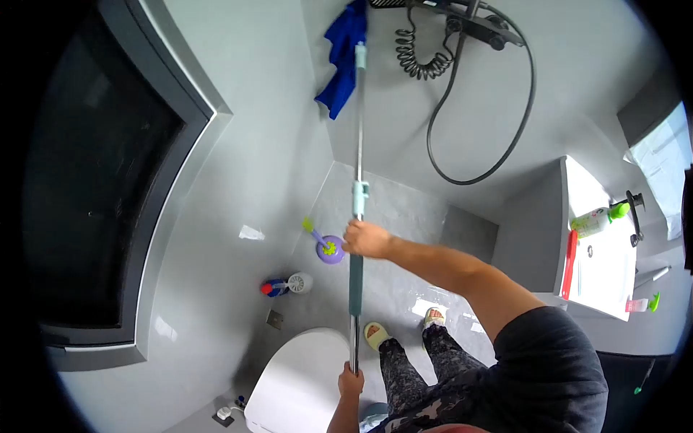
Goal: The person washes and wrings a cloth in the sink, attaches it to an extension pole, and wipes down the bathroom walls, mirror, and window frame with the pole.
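A long pole (356,285) with a green grip section and silver tubing runs upright through the middle of the view. At its far end a blue cloth (344,58) hangs against the corner of the grey walls. My right hand (367,239) is wrapped round the pole just below its pale green joint. Lower down, my left hand (351,381) is closed on the silver tube near its bottom end, beside the toilet.
A white toilet (303,375) is below left. Purple brush holder (330,250), white brush (299,282) and blue bottle (274,288) stand on the floor. A black hose (530,94) hangs from the shower fixture. The washbasin (603,263) holds a green-capped bottle (592,221).
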`<act>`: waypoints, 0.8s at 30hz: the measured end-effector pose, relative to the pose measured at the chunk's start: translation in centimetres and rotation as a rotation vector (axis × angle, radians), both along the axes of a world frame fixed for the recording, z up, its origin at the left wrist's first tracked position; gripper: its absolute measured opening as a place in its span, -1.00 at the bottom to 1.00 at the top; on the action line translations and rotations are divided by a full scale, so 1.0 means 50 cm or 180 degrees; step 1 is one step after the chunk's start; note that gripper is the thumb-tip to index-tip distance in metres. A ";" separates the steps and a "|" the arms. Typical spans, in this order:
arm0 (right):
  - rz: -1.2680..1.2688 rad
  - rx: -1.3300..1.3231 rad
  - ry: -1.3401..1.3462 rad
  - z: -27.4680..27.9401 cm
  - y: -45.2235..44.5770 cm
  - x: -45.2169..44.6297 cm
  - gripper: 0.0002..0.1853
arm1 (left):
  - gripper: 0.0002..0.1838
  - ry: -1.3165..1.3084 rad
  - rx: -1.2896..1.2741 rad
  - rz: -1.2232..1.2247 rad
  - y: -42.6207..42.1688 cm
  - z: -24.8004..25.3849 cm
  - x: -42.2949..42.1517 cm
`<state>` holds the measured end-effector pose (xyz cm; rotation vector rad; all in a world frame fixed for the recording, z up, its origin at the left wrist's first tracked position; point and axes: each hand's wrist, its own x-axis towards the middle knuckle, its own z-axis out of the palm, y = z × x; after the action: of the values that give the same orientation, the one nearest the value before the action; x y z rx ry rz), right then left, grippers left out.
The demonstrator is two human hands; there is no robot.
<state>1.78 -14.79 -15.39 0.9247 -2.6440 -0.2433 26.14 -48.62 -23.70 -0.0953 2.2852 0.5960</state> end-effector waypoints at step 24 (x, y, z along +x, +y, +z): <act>-0.0745 -0.0442 -0.1291 -0.044 0.034 0.346 -0.93 | -0.66 -0.0037 -0.0381 -0.0584 -0.121 0.052 0.202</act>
<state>19.09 -13.08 -17.58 0.6761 -3.0962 0.0858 36.23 -54.65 -21.08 0.0525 2.2863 0.3629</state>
